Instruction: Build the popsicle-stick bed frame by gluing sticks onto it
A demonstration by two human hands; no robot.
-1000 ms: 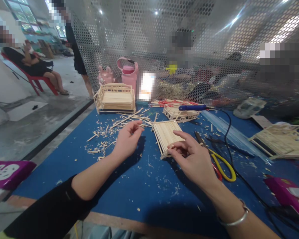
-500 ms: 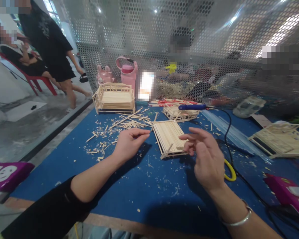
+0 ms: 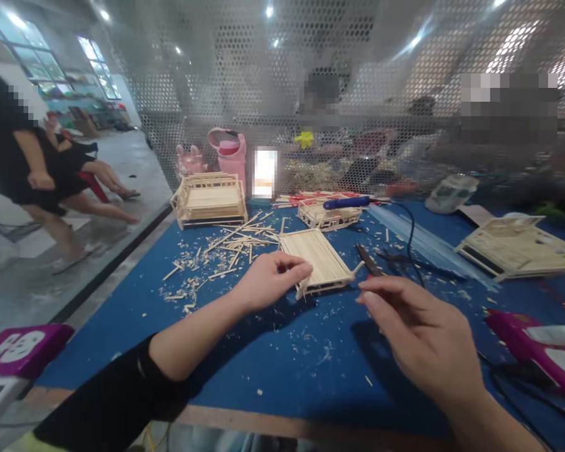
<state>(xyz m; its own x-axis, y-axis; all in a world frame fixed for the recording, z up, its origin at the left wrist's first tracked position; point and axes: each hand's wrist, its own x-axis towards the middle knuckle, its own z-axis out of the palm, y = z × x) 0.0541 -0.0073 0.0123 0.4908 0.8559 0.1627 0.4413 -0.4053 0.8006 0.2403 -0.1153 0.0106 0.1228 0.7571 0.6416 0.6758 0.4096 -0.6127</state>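
Note:
A small bed-like frame of pale wooden sticks (image 3: pixel 317 254) lies mid-table, with short posts at its near corners. My left hand (image 3: pixel 275 279) is at its near left corner, thumb and forefinger pinched over the post there. Whether they grip that post is hidden. A thin strand hangs below those fingertips. Right of the frame, apart from it, my right hand (image 3: pixel 424 333) is raised with thumb and forefinger together. Anything between them is too small to make out. Just beyond its fingertips lies a dark-jawed hand tool (image 3: pixel 368 258), its handles mostly covered by the hand.
Loose sticks (image 3: pixel 242 242) and chips are strewn left of the frame. Behind are a finished stick bed (image 3: pixel 211 201), another stick frame (image 3: pixel 332 216) with a blue corded tool (image 3: pixel 346 203) on it, and a mesh screen (image 3: pixel 263 81). More stickwork (image 3: pixel 518 251) stands right. A person (image 3: pixel 23 144) walks at left.
My left hand has moved right onto the frame's near left corner. My right hand has drawn back to the right, its fingers closing together. The view has shifted slightly; the walking person has moved.

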